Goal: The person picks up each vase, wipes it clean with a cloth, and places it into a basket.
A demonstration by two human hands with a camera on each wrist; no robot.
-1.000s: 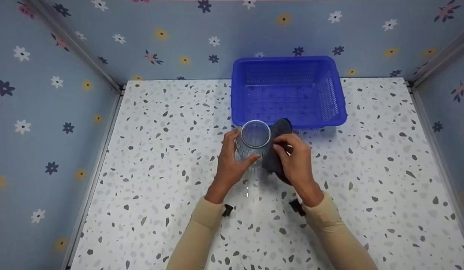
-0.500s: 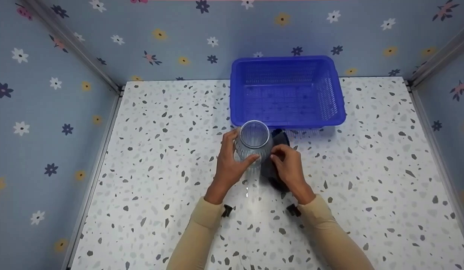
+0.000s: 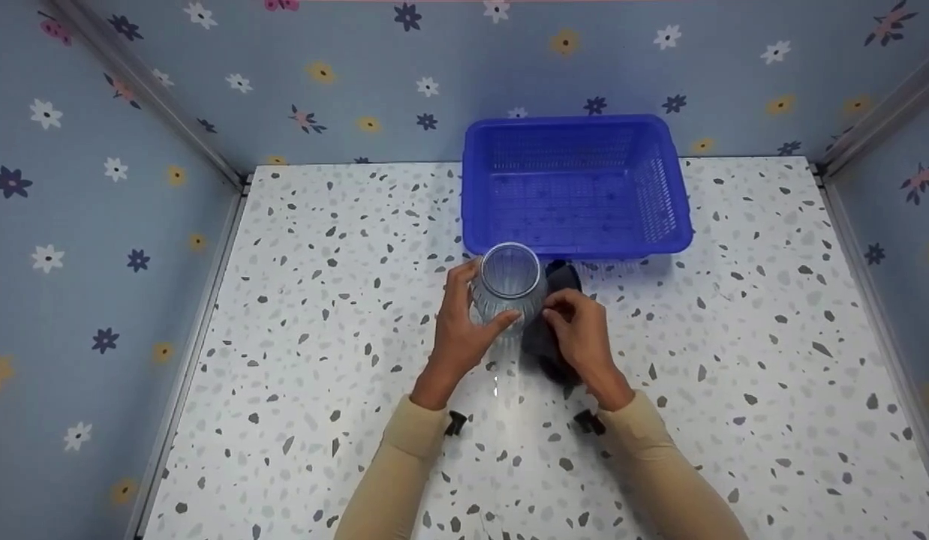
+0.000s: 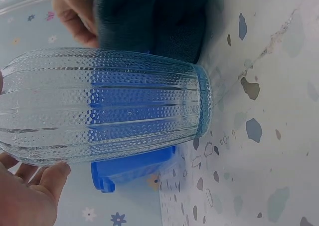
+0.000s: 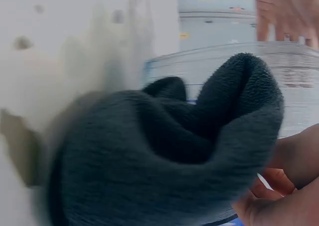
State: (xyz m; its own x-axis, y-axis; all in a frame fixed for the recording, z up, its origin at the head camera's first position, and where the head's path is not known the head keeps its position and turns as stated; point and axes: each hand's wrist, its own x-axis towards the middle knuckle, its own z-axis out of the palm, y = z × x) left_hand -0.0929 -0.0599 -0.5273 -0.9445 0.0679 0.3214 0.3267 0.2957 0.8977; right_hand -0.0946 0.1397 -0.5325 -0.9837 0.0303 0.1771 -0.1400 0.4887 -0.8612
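Note:
A clear ribbed glass vase (image 3: 509,289) with a dimpled surface stands upright at mid-table, its round mouth facing the head camera. My left hand (image 3: 464,319) grips it from the left, thumb across the front and fingers round the far side. In the left wrist view the vase (image 4: 114,104) shows down to its thick base, close to the tabletop. My right hand (image 3: 581,326) pinches a dark grey cloth (image 3: 560,279) against the vase's right side. In the right wrist view the cloth (image 5: 164,151) hangs in thick folds, partly covering the glass.
Just behind the vase, a blue plastic basket (image 3: 577,246) with slotted walls stands near the back wall. The speckled white tabletop (image 3: 337,300) is enclosed by flowered blue panels (image 3: 389,82) at the back and both sides.
My right hand and the cloth have moved slightly down and left along the vase, and the cloth's upper end has dropped. My left hand and the vase stay in place.

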